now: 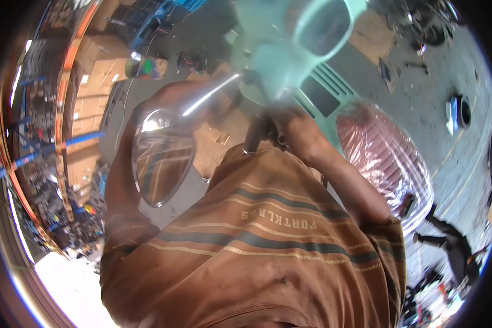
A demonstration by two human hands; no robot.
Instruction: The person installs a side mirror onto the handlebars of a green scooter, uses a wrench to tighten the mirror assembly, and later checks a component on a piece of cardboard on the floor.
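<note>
As I look down through the head camera, a mint-green vehicle body [281, 63] fills the upper middle of my view, with both of the wearer's hands at its near side. The left hand [216, 98] is smeared by blur near a bright metal stem [210, 95]; I can't tell how far its fingers are curled or whether they have hold of anything. An oval mirror [164, 164] appears in front of the left forearm, its glass reflecting stripes. The right hand [290, 123] is bent in close to the body, just beside a dark handlebar grip [253, 135] with a shiny end; its fingers are partly hidden, so I can't say how open it is or what it grasps.

Right of that hand, I see a reddish-brown ribbed seat [385, 153] wrapped in clear plastic, partly behind the right forearm. Nearest me is the wearer's brown striped shirt [279, 279]. Off to the left, cardboard boxes [106, 74] stand by an orange rack upright [65, 82]. Across the grey floor [443, 82] on the right are a black tyre [464, 112] and, lower down, a person in dark clothing [458, 249].
</note>
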